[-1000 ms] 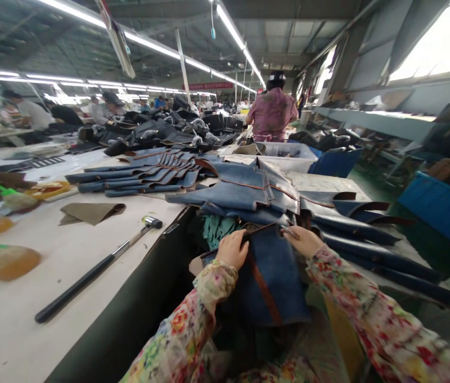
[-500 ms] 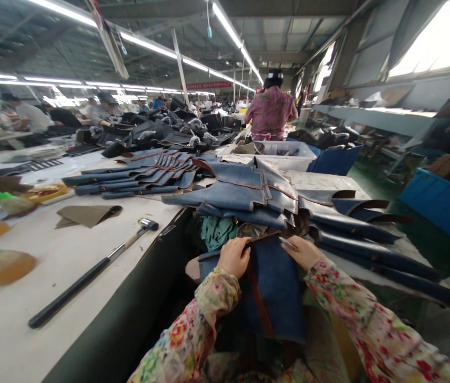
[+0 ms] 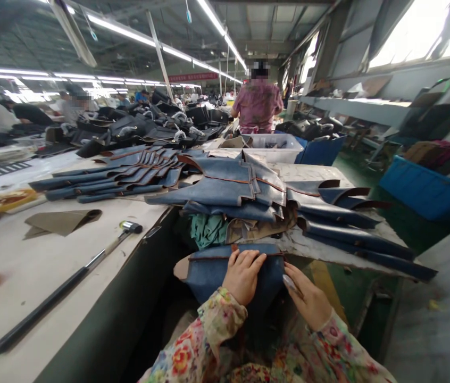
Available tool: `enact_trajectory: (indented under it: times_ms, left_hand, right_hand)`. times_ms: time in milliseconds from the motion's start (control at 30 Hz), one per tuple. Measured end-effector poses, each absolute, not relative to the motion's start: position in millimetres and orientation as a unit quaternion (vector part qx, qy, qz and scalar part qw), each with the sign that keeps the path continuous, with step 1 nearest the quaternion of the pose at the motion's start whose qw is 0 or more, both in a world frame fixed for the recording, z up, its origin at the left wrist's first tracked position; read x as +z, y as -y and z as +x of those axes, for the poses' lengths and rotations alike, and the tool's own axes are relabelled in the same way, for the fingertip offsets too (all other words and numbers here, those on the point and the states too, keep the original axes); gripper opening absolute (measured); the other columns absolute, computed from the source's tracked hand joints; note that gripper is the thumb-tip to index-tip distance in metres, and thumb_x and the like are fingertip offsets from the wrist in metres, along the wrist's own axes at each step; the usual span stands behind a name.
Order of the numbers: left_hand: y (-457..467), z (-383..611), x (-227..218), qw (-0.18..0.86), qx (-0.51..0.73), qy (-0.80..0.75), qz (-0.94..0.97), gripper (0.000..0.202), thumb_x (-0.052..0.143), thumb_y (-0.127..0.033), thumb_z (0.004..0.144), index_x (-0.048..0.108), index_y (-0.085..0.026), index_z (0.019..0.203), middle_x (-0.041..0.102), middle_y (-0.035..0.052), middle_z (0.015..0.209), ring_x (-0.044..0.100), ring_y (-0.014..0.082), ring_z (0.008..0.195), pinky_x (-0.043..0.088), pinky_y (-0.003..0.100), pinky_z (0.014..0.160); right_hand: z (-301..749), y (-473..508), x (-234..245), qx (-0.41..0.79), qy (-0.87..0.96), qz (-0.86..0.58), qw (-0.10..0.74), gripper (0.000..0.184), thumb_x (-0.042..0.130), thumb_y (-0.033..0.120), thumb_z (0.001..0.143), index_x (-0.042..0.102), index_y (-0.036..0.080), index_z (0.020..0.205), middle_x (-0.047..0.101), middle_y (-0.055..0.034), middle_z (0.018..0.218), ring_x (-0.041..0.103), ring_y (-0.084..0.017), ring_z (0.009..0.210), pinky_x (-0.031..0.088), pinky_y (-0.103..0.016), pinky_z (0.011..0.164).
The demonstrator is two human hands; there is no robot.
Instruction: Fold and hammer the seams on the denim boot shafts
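A dark blue leather panel (image 3: pixel 209 279) with brown-edged seams lies before me at lap height, its pale tan end to the left. Over its top seam rests my left hand (image 3: pixel 244 276), fingers stretched flat and slightly apart, the thumb hidden. At the panel's right edge, my right hand (image 3: pixel 310 300) is closed round a small silver pointed tool (image 3: pixel 292 285), with its fingertips touching the leather. Its exact kind is unclear. Beyond my hands, a brown-edged tab (image 3: pixel 234 248) shows at the panel's top.
Blue leather pieces (image 3: pixel 217 181) are stacked on the bench (image 3: pixel 101 255) ahead. A black-handled hammer (image 3: pixel 61 287) lies left, near a folded olive piece (image 3: pixel 63 221). Green cloth (image 3: pixel 209 230) sits below the stack. A blue bin (image 3: pixel 428 186) stands right; a person (image 3: pixel 257 103) works ahead.
The leather panel has turned from hanging lengthwise to lying crosswise, with its seam near the top. Both hands have moved lower over it. The view has shifted right.
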State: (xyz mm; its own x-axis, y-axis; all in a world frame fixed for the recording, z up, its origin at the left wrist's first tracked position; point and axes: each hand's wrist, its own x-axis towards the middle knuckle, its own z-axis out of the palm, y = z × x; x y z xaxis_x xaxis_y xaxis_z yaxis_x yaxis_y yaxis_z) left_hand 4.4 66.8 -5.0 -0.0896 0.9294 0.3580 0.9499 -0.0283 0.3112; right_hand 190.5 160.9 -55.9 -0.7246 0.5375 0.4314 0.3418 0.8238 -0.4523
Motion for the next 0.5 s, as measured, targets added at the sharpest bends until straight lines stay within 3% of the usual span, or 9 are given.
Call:
enact_trajectory:
  times_ms: [133, 300, 500]
  left_hand:
    - [-67, 4, -5, 0.046, -0.245, 0.704, -0.665, 0.038, 0.041, -0.008, 0.078, 0.048, -0.024, 0.112, 0.050, 0.0001, 0.120, 0.040, 0.0167, 0.112, 0.026, 0.038, 0.098]
    - [-70, 10, -2, 0.083, -0.203, 0.719, -0.659, 0.026, 0.042, -0.015, 0.081, 0.053, -0.021, 0.103, 0.055, 0.0045, 0.107, 0.046, 0.0194, 0.099, 0.037, 0.037, 0.086]
    - [-86, 24, -8, 0.092, -0.168, 0.699, -0.688, 0.033, 0.037, -0.015, 0.082, 0.048, -0.016, 0.114, 0.054, 0.0072, 0.110, 0.045, 0.0212, 0.102, 0.038, 0.038, 0.088]
  right_hand:
    - [189, -162, -56, 0.168, 0.913, -0.241, 0.282, 0.038, 0.036, 0.018, 0.084, 0.041, 0.016, 0.121, 0.043, -0.0107, 0.127, 0.045, -0.018, 0.112, 0.044, -0.031, 0.091]
    - [189, -158, -52, 0.159, 0.915, -0.243, 0.279, 0.041, 0.034, 0.017, 0.083, 0.039, 0.016, 0.124, 0.042, -0.0103, 0.127, 0.045, -0.018, 0.112, 0.044, -0.032, 0.092]
    - [195, -154, -47, 0.138, 0.921, -0.257, 0.260, 0.043, 0.033, 0.018, 0.083, 0.041, 0.018, 0.125, 0.040, -0.0108, 0.129, 0.046, -0.019, 0.111, 0.045, -0.032, 0.089]
